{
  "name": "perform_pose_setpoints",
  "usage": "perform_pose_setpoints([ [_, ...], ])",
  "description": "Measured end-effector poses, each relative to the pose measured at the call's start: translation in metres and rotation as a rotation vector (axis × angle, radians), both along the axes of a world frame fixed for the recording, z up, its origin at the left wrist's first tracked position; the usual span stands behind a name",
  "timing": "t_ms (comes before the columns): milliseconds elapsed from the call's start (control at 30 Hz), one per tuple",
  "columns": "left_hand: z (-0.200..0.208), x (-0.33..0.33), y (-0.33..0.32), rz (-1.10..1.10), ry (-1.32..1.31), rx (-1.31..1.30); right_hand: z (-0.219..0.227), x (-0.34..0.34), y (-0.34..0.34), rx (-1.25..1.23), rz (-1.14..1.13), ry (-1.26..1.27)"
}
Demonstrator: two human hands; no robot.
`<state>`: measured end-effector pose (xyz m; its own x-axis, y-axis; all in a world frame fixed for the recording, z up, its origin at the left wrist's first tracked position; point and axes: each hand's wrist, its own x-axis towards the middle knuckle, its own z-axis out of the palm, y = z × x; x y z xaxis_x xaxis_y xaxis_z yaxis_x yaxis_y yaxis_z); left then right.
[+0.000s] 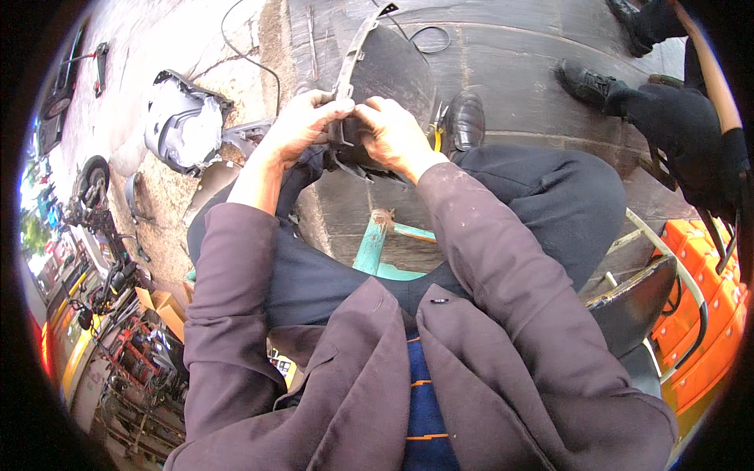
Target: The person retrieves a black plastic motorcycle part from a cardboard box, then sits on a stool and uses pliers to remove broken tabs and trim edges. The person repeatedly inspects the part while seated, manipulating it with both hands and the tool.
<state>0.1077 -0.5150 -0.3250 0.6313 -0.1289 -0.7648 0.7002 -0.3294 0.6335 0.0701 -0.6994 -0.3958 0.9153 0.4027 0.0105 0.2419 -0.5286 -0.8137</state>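
Observation:
A dark curved plastic panel [397, 63] with a tabbed, lighter edge stands up in front of me, between my knees. My left hand [302, 124] pinches its near edge from the left. Close beside it, my right hand [391, 133] grips the same edge from the right, fingers bent and knuckles up. The fingertips almost meet there, and whether a small part lies between them is hidden. A yellow-handled tool, apparently pliers [437, 135], is on the ground by my right shoe [466, 122].
A grey-black molded housing [184, 125] lies on the ground at left. A thin black cable [271, 74] curves nearby. Below my hands is a turquoise stool [371, 247]. Another person's legs [660, 110] are at right, above stacked orange plastic pieces [699, 306] and a chair [640, 302].

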Motion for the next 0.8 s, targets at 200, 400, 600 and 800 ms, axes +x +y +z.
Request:
perform_pose_setpoints([
  [200, -0.004, -0.002, 0.0, 0.122, 0.057, -0.031, -0.013, 0.007, 0.014, 0.197, -0.152, 0.15],
  [400, -0.016, 0.002, 0.012, 0.031, 0.022, -0.105, -0.022, 0.002, 0.006, 0.23, -0.153, 0.006],
  [600, -0.006, 0.007, 0.004, -0.126, -0.132, 0.282, -0.003, 0.015, 0.006, 0.178, 0.058, -0.096],
  [800, -0.002, 0.006, -0.001, -0.06, -0.153, 0.235, -0.015, 0.024, 0.017, 0.288, -0.052, 0.196],
])
